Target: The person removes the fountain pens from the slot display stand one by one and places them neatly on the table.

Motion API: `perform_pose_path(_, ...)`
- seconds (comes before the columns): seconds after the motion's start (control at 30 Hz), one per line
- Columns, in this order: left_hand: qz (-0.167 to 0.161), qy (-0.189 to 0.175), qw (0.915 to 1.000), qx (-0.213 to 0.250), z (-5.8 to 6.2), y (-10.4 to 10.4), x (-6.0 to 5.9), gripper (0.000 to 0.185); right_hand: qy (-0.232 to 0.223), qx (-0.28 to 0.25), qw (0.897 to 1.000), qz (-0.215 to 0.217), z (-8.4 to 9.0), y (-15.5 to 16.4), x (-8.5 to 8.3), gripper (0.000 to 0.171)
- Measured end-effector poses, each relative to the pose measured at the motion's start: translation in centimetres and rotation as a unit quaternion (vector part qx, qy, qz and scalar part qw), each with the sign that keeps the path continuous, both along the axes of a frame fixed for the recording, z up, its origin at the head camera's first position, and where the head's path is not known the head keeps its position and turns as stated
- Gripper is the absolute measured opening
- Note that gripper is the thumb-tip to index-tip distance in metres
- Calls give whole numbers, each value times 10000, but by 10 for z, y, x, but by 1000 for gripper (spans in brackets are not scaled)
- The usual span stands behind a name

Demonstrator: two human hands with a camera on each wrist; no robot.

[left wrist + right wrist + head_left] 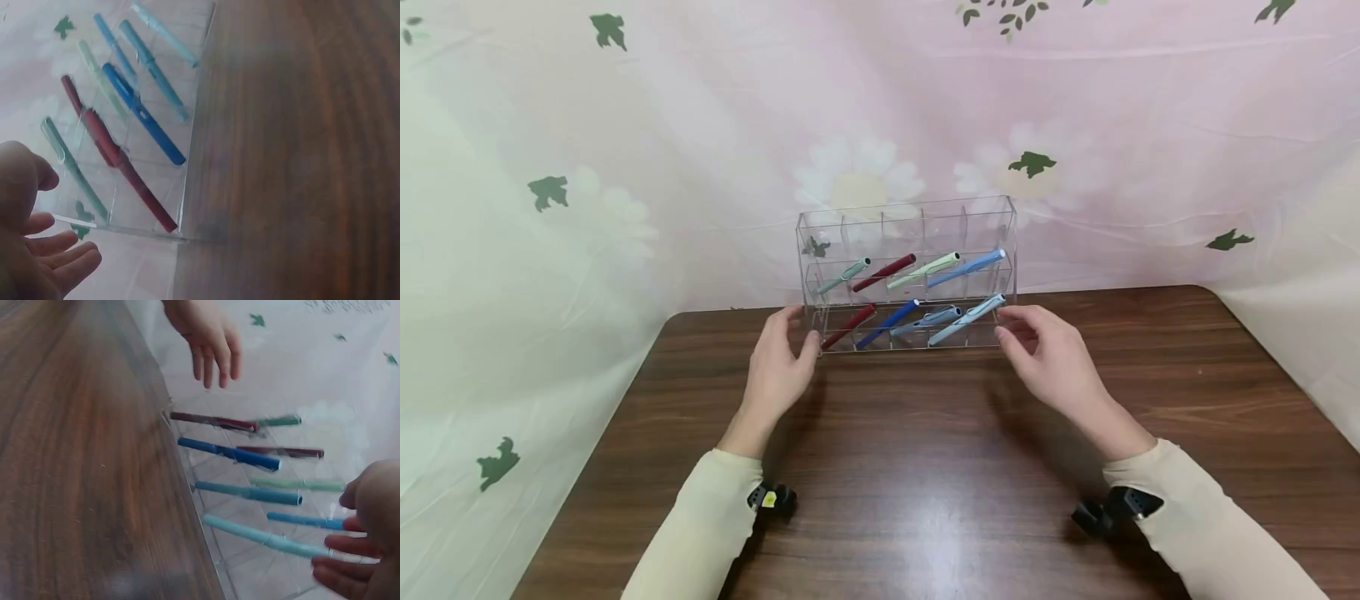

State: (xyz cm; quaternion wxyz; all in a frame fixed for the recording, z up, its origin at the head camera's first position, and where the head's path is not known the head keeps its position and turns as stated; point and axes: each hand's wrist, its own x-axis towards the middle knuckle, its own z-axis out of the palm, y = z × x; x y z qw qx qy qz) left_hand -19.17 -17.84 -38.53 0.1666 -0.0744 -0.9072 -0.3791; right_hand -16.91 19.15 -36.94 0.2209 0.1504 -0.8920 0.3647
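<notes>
A clear tiered pen rack (910, 218) stands at the back of the table with several pens leaning in its compartments. Its upper row has a grey-green pen (844, 276), a dark red pen (883, 272), a pale green pen (923, 271) and a blue pen (966, 268). Below are a red pen (848, 326), a dark blue pen (887, 324), a grey-blue pen (927, 320) and a light blue pen (967, 320). My left hand (777, 367) is at the rack's left end, fingers relaxed and apart. At the right end, my right hand (1051, 357) has loosely bent fingers, nothing in its grasp.
The brown wooden table (880, 467) extends in front of the rack. Behind it hangs a pale pink cloth (737, 150) with flowers and green leaf-like shapes, close to the table's back edge. Small black devices (1093, 517) are strapped at both wrists.
</notes>
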Motion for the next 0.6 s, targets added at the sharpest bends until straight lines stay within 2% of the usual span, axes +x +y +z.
perform_pose_path(0.13,53,-335,9979,547,2,-4,-12,56,-43,-591,9982,-113,-1,7,-12,25)
perform_pose_path(0.33,-119,-801,9918,988,0,-3,-29,63,-331,-681,9968,-271,-1,9,-24,30)
perform_pose_path(0.47,-214,-902,9906,1009,-2,-1,-38,65,-435,-681,9963,-299,1,7,-30,32)
perform_pose_path(0.6,-206,-899,9925,801,-2,-1,-44,64,-450,-611,9964,-370,1,6,-36,33)
